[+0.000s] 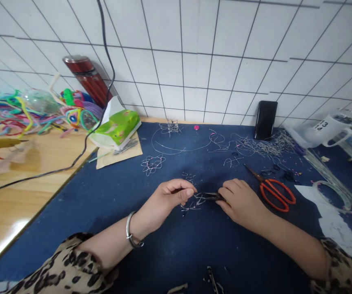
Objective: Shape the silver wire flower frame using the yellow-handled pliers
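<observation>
Dark blue mat (pixel 163 257) beneath; over it, the person's left hand (pixel 165 203), thumb and fingers pinched, and right hand (pixel 241 203), wrapped round pliers (pixel 211 196); at the pliers' nose, in the left hand's pinch, a bent wire piece (pixel 190 208) between the hands

Left hand (pixel 163 203): thumb (pixel 184 197) and forefinger (pixel 180 183) pinched together. Right hand (pixel 242 204): closed grip, knuckles up. Left forearm (pixel 110 243) and right forearm (pixel 295 245) extend forward, angled inward.
</observation>
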`<state>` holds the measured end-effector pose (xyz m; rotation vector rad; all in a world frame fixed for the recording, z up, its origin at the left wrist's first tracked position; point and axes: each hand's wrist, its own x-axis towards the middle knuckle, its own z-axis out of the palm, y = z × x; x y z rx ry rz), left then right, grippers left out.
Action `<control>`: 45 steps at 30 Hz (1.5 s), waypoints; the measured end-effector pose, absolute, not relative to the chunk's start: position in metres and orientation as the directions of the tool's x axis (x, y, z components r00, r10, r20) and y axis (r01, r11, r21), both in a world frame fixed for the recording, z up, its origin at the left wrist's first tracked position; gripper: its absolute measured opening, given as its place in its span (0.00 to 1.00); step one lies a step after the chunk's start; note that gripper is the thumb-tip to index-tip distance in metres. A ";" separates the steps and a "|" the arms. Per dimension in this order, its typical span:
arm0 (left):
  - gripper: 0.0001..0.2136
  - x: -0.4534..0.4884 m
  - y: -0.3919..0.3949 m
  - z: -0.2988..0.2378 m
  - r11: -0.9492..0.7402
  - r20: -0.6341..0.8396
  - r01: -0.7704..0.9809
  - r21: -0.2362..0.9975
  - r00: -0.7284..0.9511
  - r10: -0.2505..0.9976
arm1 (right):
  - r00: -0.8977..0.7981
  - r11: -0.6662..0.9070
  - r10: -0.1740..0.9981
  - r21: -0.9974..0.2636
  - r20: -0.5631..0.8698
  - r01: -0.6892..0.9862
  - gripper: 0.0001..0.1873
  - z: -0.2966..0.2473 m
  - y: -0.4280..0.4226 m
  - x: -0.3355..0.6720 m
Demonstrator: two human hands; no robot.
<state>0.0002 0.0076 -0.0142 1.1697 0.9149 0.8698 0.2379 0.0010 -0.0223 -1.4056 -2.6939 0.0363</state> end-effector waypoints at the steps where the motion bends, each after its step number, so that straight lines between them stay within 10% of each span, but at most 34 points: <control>1: 0.06 0.000 0.008 -0.014 0.199 -0.151 -0.092 0.976 0.378 0.913 | -0.568 0.573 0.819 -0.072 0.083 0.816 0.09 -0.023 0.001 0.238; 8: 0.05 0.004 0.006 -0.015 0.232 -0.159 -0.124 0.965 0.426 0.891 | -0.554 0.569 0.822 -0.143 0.133 0.810 0.08 -0.020 0.001 0.235; 15: 0.06 0.009 0.000 -0.014 0.294 -0.182 -0.145 0.945 0.517 0.837 | -0.543 0.592 0.797 -0.517 0.264 0.618 0.12 -0.004 -0.011 0.222; 26: 0.06 0.010 -0.002 -0.018 0.360 -0.214 -0.153 0.920 0.572 0.792 | -0.469 0.293 0.883 -0.793 0.010 0.534 0.06 -0.003 -0.017 0.214; 34: 0.07 0.011 -0.014 -0.012 0.400 -0.242 -0.013 0.917 0.779 0.579 | -0.448 0.391 0.890 -0.641 0.081 0.661 0.07 0.002 0.002 0.225; 45: 0.06 0.008 -0.026 0.002 -0.043 -0.051 0.083 0.996 0.872 0.487 | -0.692 0.674 0.716 -0.343 0.088 0.654 0.07 -0.019 0.035 0.185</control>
